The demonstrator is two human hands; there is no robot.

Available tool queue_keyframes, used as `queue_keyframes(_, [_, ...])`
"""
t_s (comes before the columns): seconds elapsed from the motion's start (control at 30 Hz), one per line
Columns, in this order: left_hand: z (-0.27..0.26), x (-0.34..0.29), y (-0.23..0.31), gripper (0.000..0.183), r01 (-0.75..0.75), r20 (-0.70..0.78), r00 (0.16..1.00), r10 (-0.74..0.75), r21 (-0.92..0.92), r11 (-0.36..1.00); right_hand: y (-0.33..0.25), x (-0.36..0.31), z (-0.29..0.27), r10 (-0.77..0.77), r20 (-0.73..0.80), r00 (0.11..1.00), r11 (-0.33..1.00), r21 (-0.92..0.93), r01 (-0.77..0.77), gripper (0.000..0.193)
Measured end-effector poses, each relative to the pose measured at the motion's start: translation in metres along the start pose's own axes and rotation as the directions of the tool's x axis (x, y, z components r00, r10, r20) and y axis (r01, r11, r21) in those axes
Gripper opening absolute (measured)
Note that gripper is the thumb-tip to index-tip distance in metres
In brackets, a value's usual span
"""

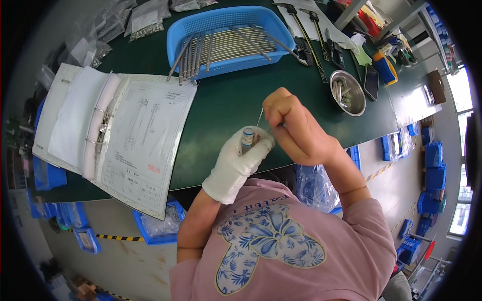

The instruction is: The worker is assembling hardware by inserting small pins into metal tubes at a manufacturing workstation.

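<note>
My left hand (231,163), in a white glove, is closed around a small cylinder (247,139) with a blue and white band at its upper end. What kind of thing it is I cannot make out. Bare and curled, my right hand (301,128) is just right of the glove, its fingers pinched. A thin, shiny wire-like piece (260,117) runs from those fingers down toward the gloved hand. My fingers hide its ends. Both hands are above the near part of the green table (221,108).
An open ring binder (135,135) with drawings lies left. Beyond my hands stands a blue basket (226,70) of metal rods, some across its rim. A metal bowl (357,103) with small parts, calipers (301,25), a phone (371,82) and bagged parts (146,20) are around.
</note>
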State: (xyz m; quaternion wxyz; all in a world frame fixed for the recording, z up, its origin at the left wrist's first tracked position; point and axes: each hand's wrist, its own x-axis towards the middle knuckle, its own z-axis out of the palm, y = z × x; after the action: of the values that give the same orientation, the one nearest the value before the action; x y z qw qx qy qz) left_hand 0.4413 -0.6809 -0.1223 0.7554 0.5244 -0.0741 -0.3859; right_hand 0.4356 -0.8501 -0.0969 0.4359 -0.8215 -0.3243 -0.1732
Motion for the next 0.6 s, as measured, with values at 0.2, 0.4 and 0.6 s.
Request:
queue_keyframes(0.2, [0.013, 0.005, -0.002, 0.013, 0.043, -0.091, 0.994, -0.052, -0.097, 0.994, -0.006, -0.013, -0.005, 0.154, -0.078, 0.985, 0.988, 0.040, -0.152, 0.024])
queue_keyframes(0.4, [0.017, 0.010, -0.011, 0.024, 0.051, -0.065, 0.996, -0.055, -0.056, 0.997, 0.007, -0.030, -0.011, 0.196, -0.064, 0.978, 0.980, -0.027, -0.198, 0.019])
queue_keyframes(0.6, [0.025, 0.026, -0.009, 0.023, 0.074, -0.059, 0.995, -0.076, -0.028, 0.997, 0.021, -0.045, -0.006, 0.192, -0.293, 0.936, 0.981, 0.070, -0.180, 0.025])
